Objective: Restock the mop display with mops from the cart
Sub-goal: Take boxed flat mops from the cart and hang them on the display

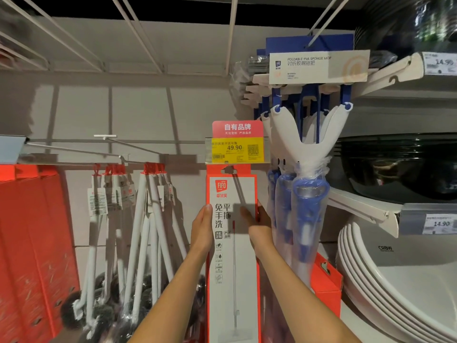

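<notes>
Head view: a shop wall of hanging mops.
Grey back panel [138,107] carries hooks; red boxes [29,243] fill the left, white basins [395,280] stack on the right shelf. Blue sponge mops [306,184] hang beside a tall boxed mop [232,256] on its hook under the yellow price tag [235,150]. Left hand [202,226] and right hand [257,219] grip the box's edges.

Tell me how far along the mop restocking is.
Done: the boxed mop looks hung on its hook under the price tag. In hand: left hand and right hand hold its sides. Left: letting go; the cart isn't in view.
</notes>
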